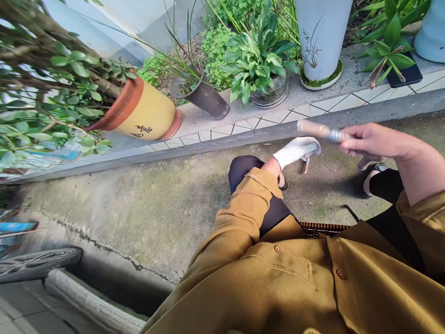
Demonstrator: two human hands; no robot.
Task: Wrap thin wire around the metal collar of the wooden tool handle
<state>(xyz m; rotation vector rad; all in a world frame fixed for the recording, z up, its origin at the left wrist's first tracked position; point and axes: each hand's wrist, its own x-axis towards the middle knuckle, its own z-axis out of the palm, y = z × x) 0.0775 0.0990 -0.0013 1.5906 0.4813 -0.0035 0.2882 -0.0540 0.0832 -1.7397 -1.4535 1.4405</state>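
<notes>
nearest, over the concrete ground [139, 199], the bare right hand [375, 139] has its fingers wrapped round one end of a wooden handle [314, 129], just behind a silvery winding [334, 135], probably so that the pale length stays free. that length points leftward from those fingers, near the gloved left hand [297, 152], its tip seen against the front of the ledge [295, 112]. the left fingers are curled; whether they grip the small reddish piece [306, 165] showing beside them i cannot tell. farther off, along the ledge's tiled near edge, stand a yellow pot [148, 113], a glass bowl [273, 98] and a white pot [321, 37] whose saucer [321, 85] presumably catches water.
</notes>
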